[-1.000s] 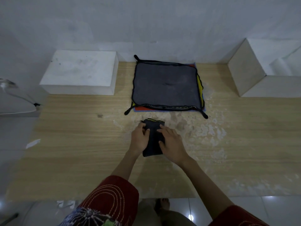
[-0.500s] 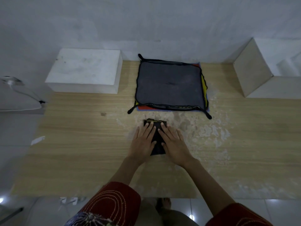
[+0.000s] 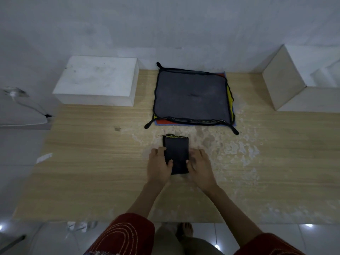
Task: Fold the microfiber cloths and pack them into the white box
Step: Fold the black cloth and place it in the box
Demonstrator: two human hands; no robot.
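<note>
A dark folded cloth [image 3: 177, 153], narrow and with a yellow edge showing at its far end, is laid near the middle of the wooden table [image 3: 92, 162], just on the near side of the stack of unfolded cloths [image 3: 191, 96]. Its folding is judged finished or nearly so, while packing is not yet done. The stack, topped by a grey cloth with red, yellow and blue edges showing beneath, is left to be folded, so most of the task is judged to remain. A white box [image 3: 97, 80] is seen at the far left and a second white box [image 3: 287, 80] at the far right, both well apart from the folded cloth; no cloth can be seen in either. The folded cloth is gripped at its near half from both sides. The left hand [image 3: 159, 167] is set against its left edge and the right hand [image 3: 200, 168] against its right edge, with each thumb laid on top and the fingers curled along the side. Whether any fingertips are tucked beneath cannot be told.
</note>
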